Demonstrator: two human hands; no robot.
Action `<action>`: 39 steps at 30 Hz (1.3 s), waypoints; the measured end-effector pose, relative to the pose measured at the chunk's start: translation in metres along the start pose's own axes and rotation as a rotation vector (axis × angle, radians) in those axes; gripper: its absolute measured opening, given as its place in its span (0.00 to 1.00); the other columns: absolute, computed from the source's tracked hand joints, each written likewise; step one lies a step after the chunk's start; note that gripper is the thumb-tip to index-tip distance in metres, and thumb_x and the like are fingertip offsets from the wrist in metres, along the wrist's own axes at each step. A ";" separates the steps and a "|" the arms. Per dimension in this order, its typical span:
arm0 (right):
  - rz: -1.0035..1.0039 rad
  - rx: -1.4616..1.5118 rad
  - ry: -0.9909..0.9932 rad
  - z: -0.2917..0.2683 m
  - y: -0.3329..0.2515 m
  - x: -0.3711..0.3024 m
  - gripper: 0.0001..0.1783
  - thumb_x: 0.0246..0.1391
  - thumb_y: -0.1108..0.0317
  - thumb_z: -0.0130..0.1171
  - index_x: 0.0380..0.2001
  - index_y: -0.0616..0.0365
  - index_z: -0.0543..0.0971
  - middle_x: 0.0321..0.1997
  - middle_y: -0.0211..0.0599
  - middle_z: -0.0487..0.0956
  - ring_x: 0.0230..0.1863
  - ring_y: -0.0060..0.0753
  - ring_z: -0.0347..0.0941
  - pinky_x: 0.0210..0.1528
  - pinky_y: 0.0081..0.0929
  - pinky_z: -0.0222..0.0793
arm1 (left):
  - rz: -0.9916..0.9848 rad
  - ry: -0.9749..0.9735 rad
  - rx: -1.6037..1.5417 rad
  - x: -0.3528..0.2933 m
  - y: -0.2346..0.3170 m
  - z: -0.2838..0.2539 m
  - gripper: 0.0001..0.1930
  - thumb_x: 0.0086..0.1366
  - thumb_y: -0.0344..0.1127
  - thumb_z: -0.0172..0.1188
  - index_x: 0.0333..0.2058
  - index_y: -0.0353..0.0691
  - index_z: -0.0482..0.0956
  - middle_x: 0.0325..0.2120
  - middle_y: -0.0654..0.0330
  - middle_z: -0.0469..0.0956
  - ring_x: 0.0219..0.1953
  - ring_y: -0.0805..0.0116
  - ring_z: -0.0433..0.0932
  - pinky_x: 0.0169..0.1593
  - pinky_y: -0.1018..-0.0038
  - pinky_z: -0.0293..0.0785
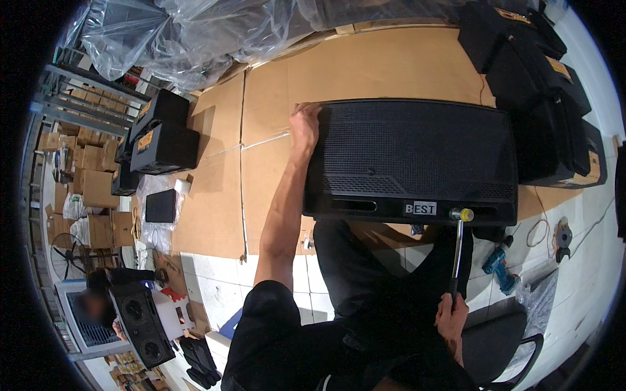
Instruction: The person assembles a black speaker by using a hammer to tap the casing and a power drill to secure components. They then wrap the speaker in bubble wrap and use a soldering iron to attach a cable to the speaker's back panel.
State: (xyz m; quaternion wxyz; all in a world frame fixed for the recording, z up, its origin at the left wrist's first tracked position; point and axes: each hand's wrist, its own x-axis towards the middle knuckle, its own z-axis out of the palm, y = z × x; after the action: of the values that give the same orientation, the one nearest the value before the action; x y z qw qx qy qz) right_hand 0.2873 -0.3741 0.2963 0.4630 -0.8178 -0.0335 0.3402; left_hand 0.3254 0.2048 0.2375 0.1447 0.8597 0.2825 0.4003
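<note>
A large black speaker cabinet (417,150) with a perforated metal grille lies in front of me, close to my knees. My left hand (305,124) grips its far left corner, fingers bent over the edge. In my right hand (451,316) is a mallet (458,254) with a dark handle, a shiny metal shaft and a yellowish face. The mallet's head is over the near right part of the cabinet's front strip, beside a small silver badge (421,208); whether it touches the surface I cannot tell.
Cardboard sheets (274,189) cover the tiled floor. Black cabinets (541,98) are stacked at the right, others (166,140) at the left. A teal cordless drill (501,268) lies near a chair (495,339). At lower left, a person (98,306) is beside a two-driver speaker (143,319).
</note>
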 end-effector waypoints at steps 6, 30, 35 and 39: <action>-0.009 0.007 -0.031 0.003 -0.008 0.000 0.15 0.65 0.61 0.47 0.29 0.61 0.69 0.15 0.27 0.66 0.12 0.15 0.60 0.12 0.19 0.56 | 0.023 -0.083 0.159 -0.003 0.005 -0.005 0.07 0.58 0.25 0.60 0.34 0.33 0.84 0.40 0.53 0.79 0.42 0.54 0.75 0.46 0.65 0.74; -0.117 -0.016 -0.044 0.011 -0.006 0.002 0.14 0.66 0.62 0.45 0.31 0.61 0.70 0.15 0.25 0.65 0.10 0.13 0.59 0.11 0.16 0.56 | 0.003 -0.324 0.210 -0.011 0.027 -0.009 0.13 0.66 0.31 0.45 0.46 0.30 0.71 0.50 0.44 0.71 0.49 0.41 0.73 0.48 0.55 0.75; -0.149 0.005 -0.015 0.008 -0.030 0.011 0.13 0.66 0.62 0.46 0.31 0.61 0.70 0.16 0.26 0.66 0.11 0.13 0.59 0.10 0.16 0.56 | 0.031 -0.289 0.266 -0.014 0.004 0.001 0.19 0.67 0.35 0.46 0.53 0.32 0.69 0.58 0.44 0.66 0.55 0.45 0.71 0.53 0.56 0.73; -0.202 0.007 0.029 0.002 -0.030 0.009 0.14 0.66 0.61 0.46 0.32 0.62 0.70 0.16 0.26 0.66 0.10 0.13 0.59 0.10 0.16 0.55 | 0.012 -0.233 0.186 -0.018 0.012 -0.003 0.20 0.67 0.38 0.48 0.54 0.32 0.69 0.57 0.42 0.67 0.55 0.45 0.70 0.56 0.57 0.71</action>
State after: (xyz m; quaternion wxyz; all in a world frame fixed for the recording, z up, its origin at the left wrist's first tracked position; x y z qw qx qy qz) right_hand 0.3006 -0.3518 0.3143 0.4983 -0.8135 -0.1076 0.2800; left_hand 0.3182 0.1839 0.2342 0.0941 0.9116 0.2946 0.2709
